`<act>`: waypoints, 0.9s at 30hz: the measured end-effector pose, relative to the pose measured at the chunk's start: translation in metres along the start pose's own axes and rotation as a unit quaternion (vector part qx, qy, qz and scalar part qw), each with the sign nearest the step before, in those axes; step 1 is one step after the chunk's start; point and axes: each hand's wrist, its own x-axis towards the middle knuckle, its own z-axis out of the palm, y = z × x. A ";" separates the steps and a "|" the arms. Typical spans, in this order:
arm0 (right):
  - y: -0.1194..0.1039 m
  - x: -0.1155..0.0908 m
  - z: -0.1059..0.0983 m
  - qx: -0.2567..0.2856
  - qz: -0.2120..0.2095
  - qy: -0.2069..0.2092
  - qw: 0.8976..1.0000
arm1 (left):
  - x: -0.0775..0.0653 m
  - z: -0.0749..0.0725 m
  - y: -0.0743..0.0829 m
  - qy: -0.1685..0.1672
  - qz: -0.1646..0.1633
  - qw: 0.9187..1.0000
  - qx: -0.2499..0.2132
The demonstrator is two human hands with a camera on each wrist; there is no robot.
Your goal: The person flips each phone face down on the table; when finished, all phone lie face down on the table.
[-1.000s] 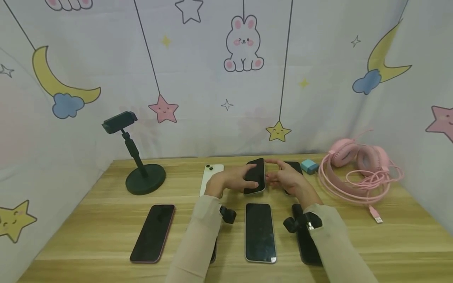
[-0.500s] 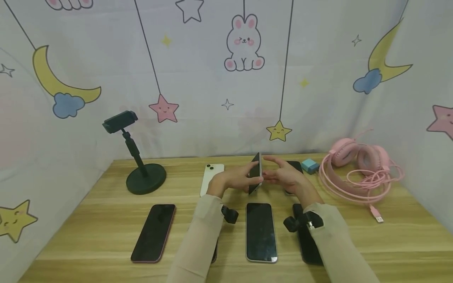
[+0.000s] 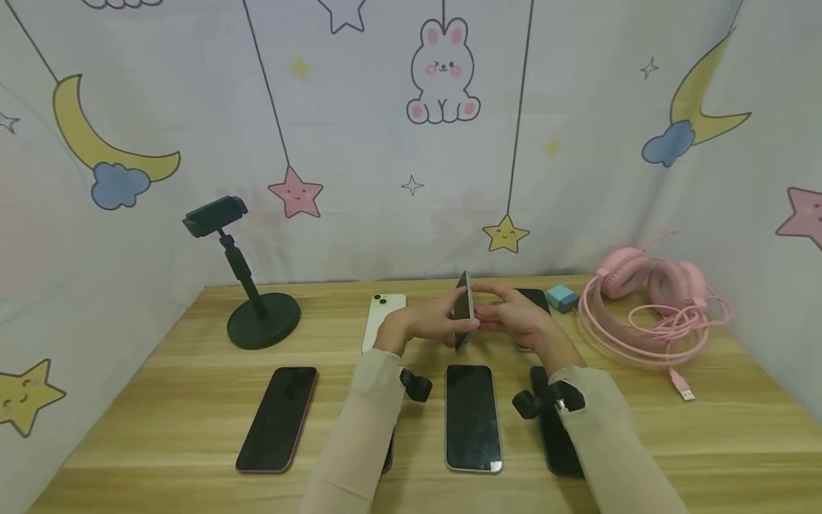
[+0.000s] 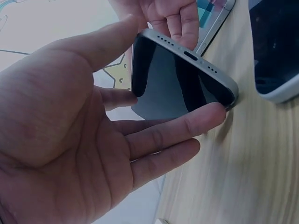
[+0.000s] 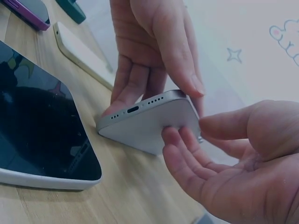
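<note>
Head view: above the wood-grained worktop [image 3: 193, 400], a slim, pale-framed smartphone [image 3: 462, 308] leans almost on its long edge, behind a flat, glossy phone [image 3: 474, 417]. The left hand [image 3: 427, 319] comes in from one side, the right hand [image 3: 520, 318] from the other, both angled inward.

Left wrist view: dark, reflective glass, rounded corners, and the left fingers [image 4: 173, 130] grip it, thumb at one edge, fingertips by the opposite one.

Right wrist view: here's the smooth, whitish back, right fingers [image 5: 187, 163] relaxed, gently bent, tips touching it.

Tabletop booth: wood-grain table [image 3: 167, 421], cartoon-print cloth backdrop [image 3: 379, 135]
</note>
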 end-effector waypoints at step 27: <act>0.006 0.000 0.004 -0.020 0.026 -0.016 0.999 | -0.012 -0.013 -0.007 0.023 0.015 0.999 -0.021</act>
